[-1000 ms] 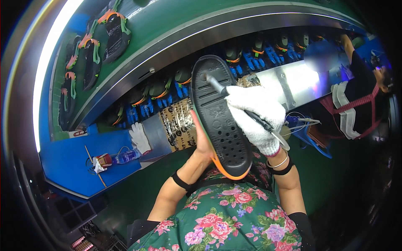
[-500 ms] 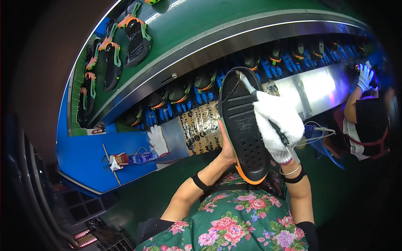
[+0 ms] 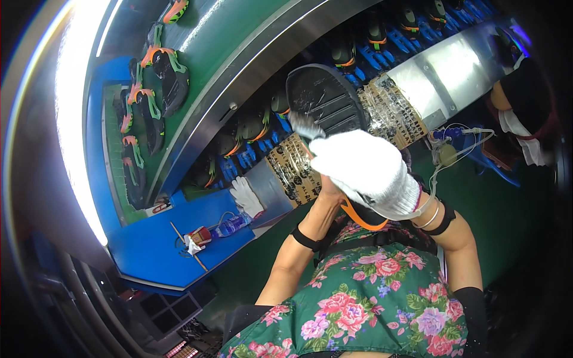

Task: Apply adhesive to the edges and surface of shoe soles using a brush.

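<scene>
My bare left hand (image 3: 331, 190) is closed on the left side of a black shoe sole (image 3: 337, 104) with an orange edge at its near end. Grooved lines cross the sole's far part, and wet-looking streaks show there. In a white knit glove, my right hand (image 3: 370, 173) grips a brush (image 3: 307, 126). Its bristles lie at the sole's left edge. The glove covers the sole's middle and most of the brush handle, and part of my left hand's fingers are hidden.
Sandals with orange and green straps (image 3: 170, 77) lie on the green belt at left. More shoes and blue holders (image 3: 376, 58) line the rail. A blue table (image 3: 149, 250) bears a bottle (image 3: 231, 225), a red container (image 3: 198, 236) and a glove (image 3: 245, 197). Another person (image 3: 525, 98) is at right.
My right hand has carried the brush across the sole from its right side to its left edge, now covering the sole's middle. The view has tilted, and my left hand keeps its hold.
</scene>
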Demonstrator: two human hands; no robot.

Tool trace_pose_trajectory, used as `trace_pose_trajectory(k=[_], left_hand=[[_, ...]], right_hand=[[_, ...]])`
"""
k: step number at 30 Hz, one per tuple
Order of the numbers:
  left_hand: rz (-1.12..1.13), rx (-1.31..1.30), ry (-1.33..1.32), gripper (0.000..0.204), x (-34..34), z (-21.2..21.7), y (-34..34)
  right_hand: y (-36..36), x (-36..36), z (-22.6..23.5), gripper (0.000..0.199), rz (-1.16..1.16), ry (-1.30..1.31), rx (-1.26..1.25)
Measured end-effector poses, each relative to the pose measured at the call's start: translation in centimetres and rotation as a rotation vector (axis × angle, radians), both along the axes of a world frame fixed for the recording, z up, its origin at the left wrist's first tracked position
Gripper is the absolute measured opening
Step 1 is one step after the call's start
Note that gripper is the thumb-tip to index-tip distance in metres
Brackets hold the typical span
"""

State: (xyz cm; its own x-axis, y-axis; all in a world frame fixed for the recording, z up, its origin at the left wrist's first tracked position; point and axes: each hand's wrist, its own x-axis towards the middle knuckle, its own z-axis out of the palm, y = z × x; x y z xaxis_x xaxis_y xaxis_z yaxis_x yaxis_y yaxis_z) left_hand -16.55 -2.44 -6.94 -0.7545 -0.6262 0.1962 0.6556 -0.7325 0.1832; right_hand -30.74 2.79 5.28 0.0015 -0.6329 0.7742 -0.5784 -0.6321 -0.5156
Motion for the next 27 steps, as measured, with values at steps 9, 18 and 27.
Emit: trace_pose_trajectory(k=[9, 18, 27], left_hand=[[-0.040, 0.057, -0.061, 0.104, 0.9, 0.2, -0.7], [-0.073, 0.233, -0.166, 0.117, 1.9, 0.5, -2.7], [-0.038, 0.095, -0.281, 0.125, 2.0, 2.0, -4.7]], right_hand=[[0.0, -0.1, -0.1, 0.032, 0.076, -0.150, 0.124], [0.0, -1.1, -0.9, 0.034, 0.070, 0.017, 0.146], [0.3, -1.6, -1.2, 0.027, 0.130, -0.034, 0.161]])
